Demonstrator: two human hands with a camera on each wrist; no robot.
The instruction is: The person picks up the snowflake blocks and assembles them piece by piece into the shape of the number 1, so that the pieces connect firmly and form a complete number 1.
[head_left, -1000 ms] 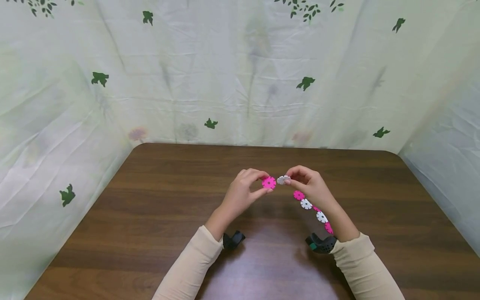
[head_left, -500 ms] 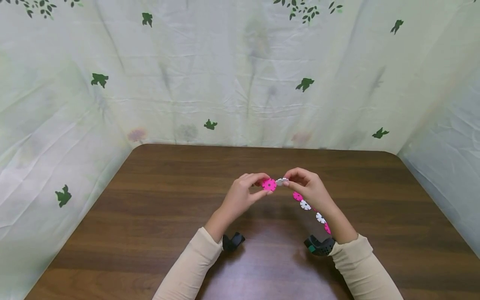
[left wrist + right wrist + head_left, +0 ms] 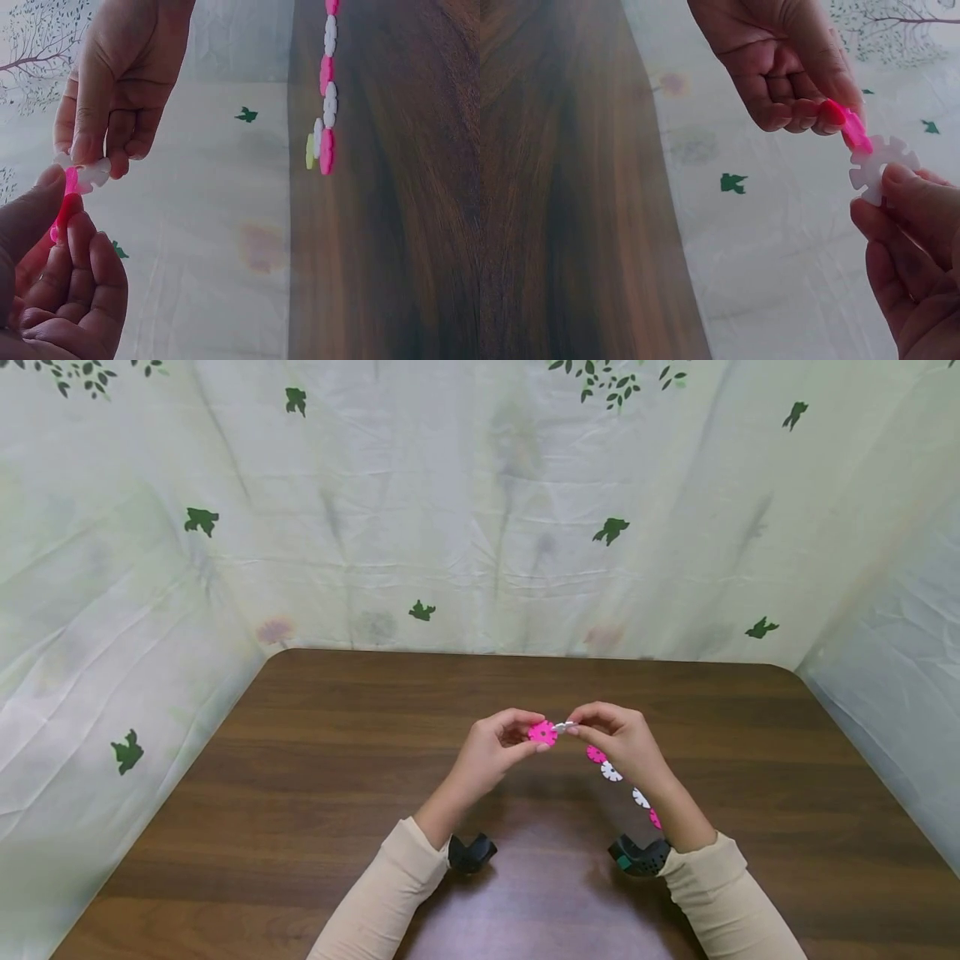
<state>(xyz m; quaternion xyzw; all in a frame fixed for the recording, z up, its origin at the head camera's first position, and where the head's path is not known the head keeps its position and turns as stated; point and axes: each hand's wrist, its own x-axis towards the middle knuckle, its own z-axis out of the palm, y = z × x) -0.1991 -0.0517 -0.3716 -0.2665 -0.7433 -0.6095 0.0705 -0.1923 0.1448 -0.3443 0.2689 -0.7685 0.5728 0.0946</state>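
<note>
Over the middle of the table, my left hand (image 3: 480, 762) pinches a pink notched disc (image 3: 543, 733) between thumb and fingers. Its flat face shows in the head view. My right hand (image 3: 624, 739) pinches a white notched disc (image 3: 866, 178) at its outer edge. The rims of the two discs meet, the white one standing crosswise to the pink one. How deep their slots interlock cannot be told. A row of joined pink and white discs (image 3: 611, 771) lies on the table beneath the right hand, which partly hides it.
In the left wrist view, a small white disc (image 3: 318, 139) and a yellow-green disc (image 3: 310, 151) appear beside the end of the row. A printed cloth (image 3: 480, 527) hangs behind the brown wooden table (image 3: 360, 710).
The gap between the two discs has closed as the right hand brought the white disc leftward. That disc now appears more edge-on, and both hands have lowered slightly.
</note>
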